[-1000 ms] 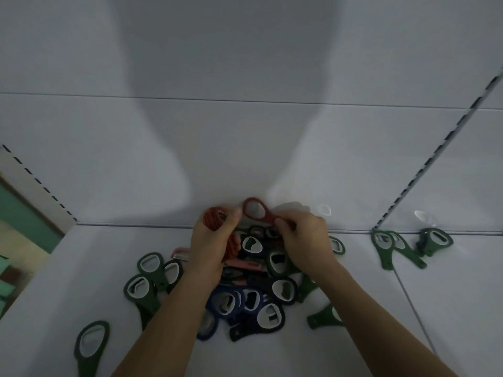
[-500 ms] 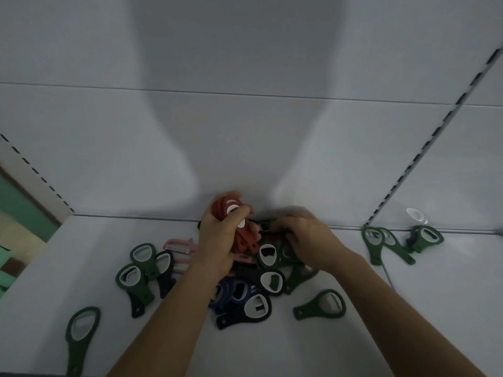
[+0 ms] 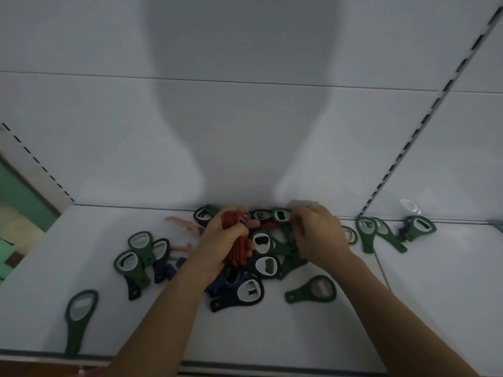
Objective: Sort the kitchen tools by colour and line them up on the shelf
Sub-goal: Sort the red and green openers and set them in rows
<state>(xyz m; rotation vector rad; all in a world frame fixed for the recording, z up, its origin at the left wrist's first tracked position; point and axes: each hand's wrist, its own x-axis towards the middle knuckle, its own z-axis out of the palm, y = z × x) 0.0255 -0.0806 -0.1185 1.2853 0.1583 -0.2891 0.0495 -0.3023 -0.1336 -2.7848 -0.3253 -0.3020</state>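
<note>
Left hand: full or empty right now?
Full. The left hand grips a bundle of red openers, fingers curled round them.

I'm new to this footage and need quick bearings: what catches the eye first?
The left hand grips a bundle of red-brown plastic bottle openers above a jumbled pile of dark green and navy openers mid-shelf. The right hand reaches into the pile's back; one long green opener lies alone front-left.
</note>
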